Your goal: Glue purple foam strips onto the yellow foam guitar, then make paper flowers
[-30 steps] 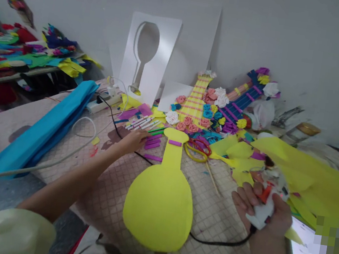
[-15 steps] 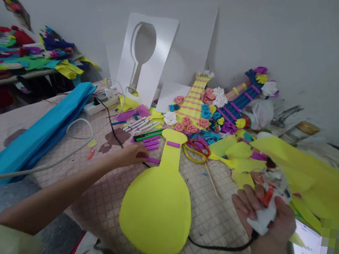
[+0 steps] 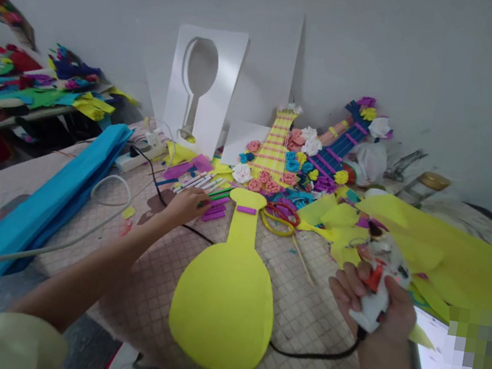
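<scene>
A yellow lute-shaped piece (image 3: 224,304) lies flat in front of me, with one purple strip (image 3: 246,210) across its neck. My left hand (image 3: 188,205) is beside the small pile of purple strips (image 3: 216,209), left of the neck; its fingers are pressed together, and what they hold, if anything, is too small to make out. My right hand (image 3: 374,302) is wrapped round a white glue gun (image 3: 371,305) with an orange trigger, its nozzle pointing up, right of the yellow piece.
Markers (image 3: 195,182), red and yellow scissors (image 3: 280,219) and a wooden stick (image 3: 304,260) lie around the neck. Flower-decorated pieces (image 3: 273,151) stand behind. Yellow paper (image 3: 448,252) and a phone (image 3: 435,367) are at right, blue paper (image 3: 54,199) at left. Cords cross the table.
My left hand has moved up and left, away from the neck, to the purple strips. The purple strip it held beside the neck no longer shows there. My right hand still grips the glue gun.
</scene>
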Action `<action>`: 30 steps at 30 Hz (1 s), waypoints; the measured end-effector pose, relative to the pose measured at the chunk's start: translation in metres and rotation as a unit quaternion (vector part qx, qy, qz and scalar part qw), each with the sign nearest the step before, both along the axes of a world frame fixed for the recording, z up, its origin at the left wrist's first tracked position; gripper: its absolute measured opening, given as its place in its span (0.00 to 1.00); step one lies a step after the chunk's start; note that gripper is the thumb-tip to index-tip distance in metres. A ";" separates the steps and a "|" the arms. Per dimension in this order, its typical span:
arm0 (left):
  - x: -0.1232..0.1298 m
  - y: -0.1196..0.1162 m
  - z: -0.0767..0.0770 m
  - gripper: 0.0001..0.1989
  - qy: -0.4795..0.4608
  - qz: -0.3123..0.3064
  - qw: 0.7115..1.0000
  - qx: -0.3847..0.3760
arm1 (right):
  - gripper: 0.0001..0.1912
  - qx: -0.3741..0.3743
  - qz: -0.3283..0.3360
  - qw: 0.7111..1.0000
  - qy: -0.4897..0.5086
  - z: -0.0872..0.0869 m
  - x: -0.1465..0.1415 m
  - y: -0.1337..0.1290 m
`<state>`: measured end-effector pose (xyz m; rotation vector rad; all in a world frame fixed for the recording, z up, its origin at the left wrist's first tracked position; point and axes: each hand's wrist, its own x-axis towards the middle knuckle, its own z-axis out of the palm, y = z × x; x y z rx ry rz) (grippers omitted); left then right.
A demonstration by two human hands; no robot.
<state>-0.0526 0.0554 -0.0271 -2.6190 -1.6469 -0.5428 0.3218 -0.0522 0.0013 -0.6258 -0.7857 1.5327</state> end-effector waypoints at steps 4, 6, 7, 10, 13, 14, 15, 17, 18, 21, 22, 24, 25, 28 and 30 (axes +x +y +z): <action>0.007 0.010 -0.008 0.12 0.008 0.010 1.000 0.010 | 0.13 -0.005 -0.005 1.000 0.002 0.002 -0.002 0.002; 0.004 0.011 -0.006 0.12 0.010 0.016 1.000 0.009 | 0.12 -0.010 -0.006 1.000 0.011 0.002 -0.002 0.002; 0.002 0.010 -0.005 0.11 0.011 0.017 1.000 0.007 | 0.12 -0.011 -0.007 1.000 0.017 0.002 -0.002 0.001; -0.007 0.005 0.000 0.11 0.005 0.022 1.000 0.000 | 0.11 -0.009 -0.009 0.999 0.029 0.002 0.000 0.000; -0.011 -0.001 0.003 0.14 -0.016 0.030 0.999 0.000 | 0.11 -0.008 -0.007 0.999 0.032 0.002 0.000 -0.001; -0.010 -0.003 0.002 0.14 -0.024 0.028 0.999 -0.003 | 0.11 -0.011 -0.008 0.999 0.032 0.002 0.000 -0.002; -0.008 -0.006 0.002 0.14 -0.031 0.020 0.999 -0.010 | 0.11 -0.015 -0.009 0.999 0.033 0.002 -0.001 -0.002; -0.003 -0.010 -0.002 0.12 -0.040 -0.003 0.999 -0.029 | 0.11 -0.021 -0.013 0.999 0.038 0.003 -0.002 -0.002; 0.000 -0.013 -0.004 0.12 -0.042 -0.013 0.998 -0.039 | 0.11 -0.023 -0.016 0.999 0.041 0.004 -0.002 -0.002; 0.008 -0.017 -0.012 0.12 -0.048 -0.014 0.997 -0.053 | 0.11 -0.030 -0.025 0.998 0.047 0.005 -0.003 -0.002; 0.009 -0.018 -0.015 0.13 -0.052 -0.005 0.997 -0.053 | 0.11 -0.034 -0.027 0.998 0.049 0.005 -0.003 -0.002; 0.009 -0.020 -0.018 0.14 -0.061 0.018 0.997 -0.048 | 0.10 -0.043 -0.030 0.997 0.056 0.006 -0.003 -0.002; 0.009 -0.021 -0.019 0.13 -0.065 0.029 0.996 -0.045 | 0.10 -0.047 -0.032 0.997 0.060 0.006 -0.003 -0.002; 0.008 -0.025 -0.020 0.10 -0.076 0.057 0.995 -0.041 | 0.10 -0.050 -0.035 0.996 0.067 0.006 -0.004 -0.002; 0.009 -0.026 -0.020 0.09 -0.082 0.069 0.993 -0.039 | 0.10 -0.049 -0.034 0.996 0.067 0.006 -0.004 -0.002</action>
